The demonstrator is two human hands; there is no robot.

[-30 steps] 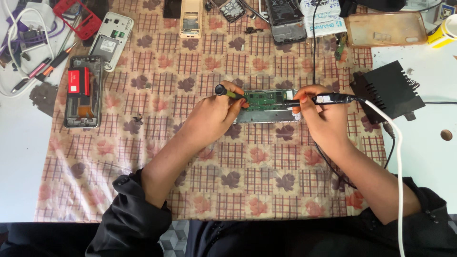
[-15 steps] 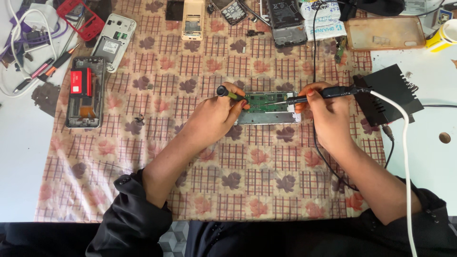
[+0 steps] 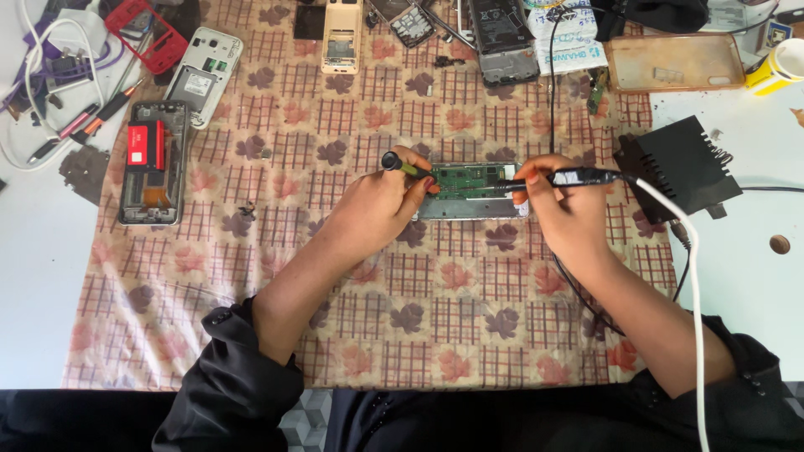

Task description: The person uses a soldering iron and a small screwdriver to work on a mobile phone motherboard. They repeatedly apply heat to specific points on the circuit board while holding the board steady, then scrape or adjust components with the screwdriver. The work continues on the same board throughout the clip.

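Left hand: the left hand (image 3: 381, 209) is closed around a small screwdriver (image 3: 400, 165) with a dark round cap and a yellow-green shaft, its knuckles resting at the left end of the opened phone.
Right hand: the right hand (image 3: 563, 205) is closed, pinching a dark pen-shaped soldering iron (image 3: 559, 178), which lies almost level with its tip pointing left onto the board.
Opened phone: an opened phone (image 3: 473, 192) with a green circuit board showing in a silver frame lies flat on the cloth, between the two hands and touched by both.
Cable: a white cable (image 3: 680, 251) runs from the back of the iron down past the right forearm to the bottom edge.
Black box: a ribbed black box (image 3: 678, 167) sits just right of the right hand, half on the cloth and half on the bare bench (image 3: 745, 276).
Cloth: a checked cloth with leaf prints (image 3: 419, 301) covers the middle of the bench.
Far left: another stripped phone with a red part (image 3: 151, 163) lies well apart from the hands, near a white phone back (image 3: 203, 75).
Top edge: more phone shells and a clear brownish case (image 3: 674, 63) lie along the far side.
Sleeves: both arms wear dark sleeves (image 3: 234, 385).
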